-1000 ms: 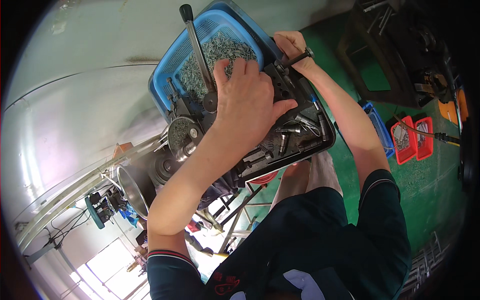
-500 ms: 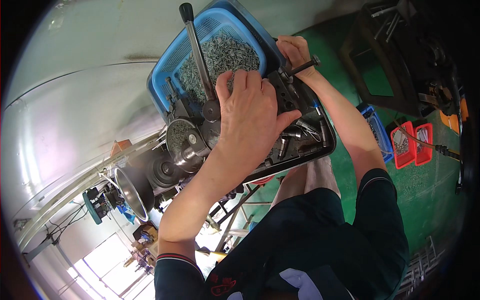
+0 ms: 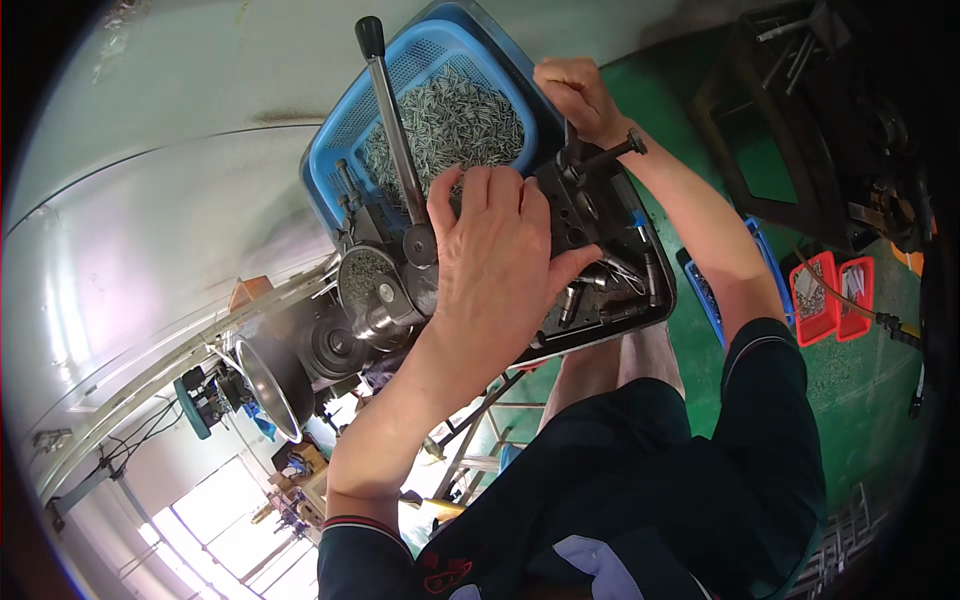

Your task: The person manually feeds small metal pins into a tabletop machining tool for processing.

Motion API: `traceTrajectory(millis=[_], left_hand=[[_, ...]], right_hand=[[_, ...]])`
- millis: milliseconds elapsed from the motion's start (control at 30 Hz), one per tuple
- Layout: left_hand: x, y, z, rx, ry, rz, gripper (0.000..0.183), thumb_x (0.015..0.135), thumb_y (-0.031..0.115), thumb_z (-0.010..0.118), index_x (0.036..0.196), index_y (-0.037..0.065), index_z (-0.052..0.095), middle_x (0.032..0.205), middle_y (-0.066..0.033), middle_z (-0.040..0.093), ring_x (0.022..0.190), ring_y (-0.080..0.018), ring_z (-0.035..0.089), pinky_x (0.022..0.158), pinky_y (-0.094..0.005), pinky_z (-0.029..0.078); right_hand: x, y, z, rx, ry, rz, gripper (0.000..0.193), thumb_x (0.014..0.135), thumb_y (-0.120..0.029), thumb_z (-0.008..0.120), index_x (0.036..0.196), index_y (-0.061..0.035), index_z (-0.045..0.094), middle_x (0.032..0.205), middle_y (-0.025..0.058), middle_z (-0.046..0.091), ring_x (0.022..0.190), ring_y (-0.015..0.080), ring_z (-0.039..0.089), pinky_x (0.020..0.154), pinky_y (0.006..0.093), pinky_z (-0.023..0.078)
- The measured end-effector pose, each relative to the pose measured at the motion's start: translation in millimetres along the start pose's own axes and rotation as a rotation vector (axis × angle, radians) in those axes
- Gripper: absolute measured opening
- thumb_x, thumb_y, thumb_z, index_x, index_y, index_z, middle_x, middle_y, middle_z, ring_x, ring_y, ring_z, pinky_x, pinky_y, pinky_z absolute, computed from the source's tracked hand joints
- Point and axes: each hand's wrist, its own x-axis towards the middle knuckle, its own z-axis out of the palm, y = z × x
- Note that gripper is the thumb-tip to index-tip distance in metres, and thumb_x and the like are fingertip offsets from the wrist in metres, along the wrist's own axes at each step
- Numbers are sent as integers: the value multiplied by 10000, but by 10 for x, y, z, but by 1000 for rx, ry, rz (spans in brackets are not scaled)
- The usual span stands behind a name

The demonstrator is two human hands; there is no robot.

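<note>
My left hand (image 3: 495, 235) lies over the middle of a small lathe-like machine, its fingers bent down and its thumb stretched out beside the dark tool block (image 3: 565, 215). What is under its palm and fingertips is hidden. My right hand (image 3: 580, 98) is closed in a fist at the top of a short dark lever (image 3: 570, 150) on the machine's far right side. A long steel lever (image 3: 395, 125) with a black knob stands up left of my left hand. Beyond it, a blue plastic basket (image 3: 325, 150) holds a heap of small metal pins (image 3: 455, 118).
Loose metal tools (image 3: 570, 305) lie in the black tray (image 3: 662, 300) below the block. The machine's round spindle housing (image 3: 330, 340) and a metal bowl-shaped guard (image 3: 265, 390) are at left. One blue bin (image 3: 705, 290) and two red bins (image 3: 815, 300) with parts stand on the green floor.
My right fist has moved slightly up and to the left, with the lever below it showing more. My left hand stays over the machine; the whole view has shifted a little.
</note>
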Motion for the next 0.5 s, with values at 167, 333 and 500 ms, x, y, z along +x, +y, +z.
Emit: traceTrajectory(millis=[167, 333, 500], left_hand=[[28, -20, -30, 2, -31, 12, 492, 668, 410, 646, 854, -41, 582, 855, -99, 498, 911, -234, 446, 932, -427, 238], [25, -32, -63, 8, -39, -5, 461, 679, 408, 642, 830, -25, 596, 846, -94, 510, 912, -229, 454, 938, -429, 236], [7, -37, -43, 7, -24, 2, 448, 678, 413, 643, 816, -12, 603, 845, -92, 515, 918, -226, 454, 941, -433, 233]], right_hand=[[-287, -36, -275, -131, -73, 385, 309, 788, -224, 473, 585, -13, 372, 490, 43, 329, 467, 106, 347, 460, 253, 288], [-536, -417, -550, 134, 273, 925, 347, 832, -304, 487, 621, -29, 469, 525, -23, 373, 483, 76, 348, 458, 227, 259], [-399, -1103, -548, 468, 134, 943, 332, 829, -327, 546, 677, -32, 566, 553, -23, 443, 503, 54, 380, 462, 207, 239]])
